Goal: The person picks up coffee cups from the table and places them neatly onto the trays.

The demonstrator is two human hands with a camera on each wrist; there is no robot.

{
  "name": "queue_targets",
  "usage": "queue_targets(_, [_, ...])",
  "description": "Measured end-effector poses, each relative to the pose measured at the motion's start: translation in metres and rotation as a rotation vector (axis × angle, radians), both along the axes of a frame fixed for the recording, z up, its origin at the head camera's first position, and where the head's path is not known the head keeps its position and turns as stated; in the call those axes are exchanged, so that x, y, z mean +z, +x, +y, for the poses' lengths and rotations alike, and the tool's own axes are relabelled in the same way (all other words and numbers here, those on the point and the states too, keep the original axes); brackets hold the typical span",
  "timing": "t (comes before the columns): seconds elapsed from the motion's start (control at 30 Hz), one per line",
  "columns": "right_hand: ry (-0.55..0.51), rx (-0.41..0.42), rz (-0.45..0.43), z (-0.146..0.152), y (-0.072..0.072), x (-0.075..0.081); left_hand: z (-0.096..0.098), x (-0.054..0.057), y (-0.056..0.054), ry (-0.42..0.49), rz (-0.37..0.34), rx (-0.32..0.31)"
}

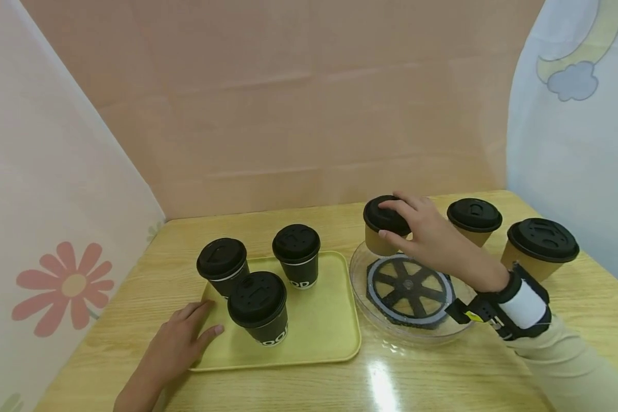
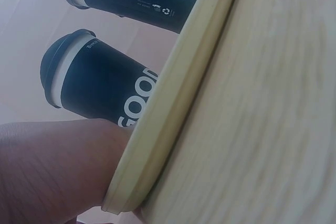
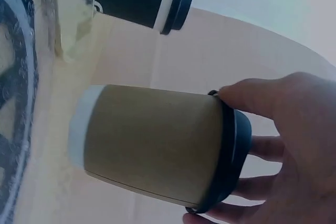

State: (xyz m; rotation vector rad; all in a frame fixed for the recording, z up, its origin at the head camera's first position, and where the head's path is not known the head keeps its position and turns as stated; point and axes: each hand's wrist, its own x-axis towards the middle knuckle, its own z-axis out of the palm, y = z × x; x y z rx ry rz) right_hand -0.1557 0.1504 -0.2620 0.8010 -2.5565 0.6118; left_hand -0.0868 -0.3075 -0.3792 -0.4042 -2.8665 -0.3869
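Note:
My right hand (image 1: 430,234) grips a tan paper coffee cup (image 3: 152,142) by its black lid, thumb and fingers spread around the lid's edge. The cup is upright over the far-left part of a clear round dish (image 1: 357,280), which shows a black spoked wheel shape (image 1: 408,286). My left hand (image 1: 177,343) holds the left edge of a yellow tray (image 1: 324,332), thumb over the rim. On that tray stand three black lidded cups: one in front (image 1: 260,326), one at back left (image 1: 222,263) and one at back right (image 1: 297,263).
Two more tan cups with black lids stand right of the dish, one farther back (image 1: 474,220) and one nearer (image 1: 538,252), close to my right forearm. All sit on a wooden table (image 1: 309,389). Cloth screens (image 1: 309,114) enclose the back and both sides.

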Motion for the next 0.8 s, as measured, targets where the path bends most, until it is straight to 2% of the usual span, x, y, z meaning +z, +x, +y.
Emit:
queue_targets(0.2, [0.058,-0.01,-0.133,-0.004,0.003,-0.006,0.001,0.0,0.001,0.0,0.011,-0.006])
queue_targets(0.43, [0.086,0.031,-0.091,-0.007,0.001,-0.019,0.0,0.0,0.002,-0.001,0.008,-0.011])
queue_targets(0.6, [0.096,0.03,-0.068,-0.007,-0.001,-0.023,-0.001,-0.001,0.001,0.0,-0.004,-0.006])
queue_targets(0.7, [0.108,0.023,-0.083,-0.006,-0.002,-0.023,-0.002,-0.001,0.0,-0.002,-0.006,-0.01])
queue_targets(0.8, [0.103,0.025,-0.158,0.0,-0.003,-0.019,-0.001,0.0,0.0,-0.003,-0.008,-0.017])
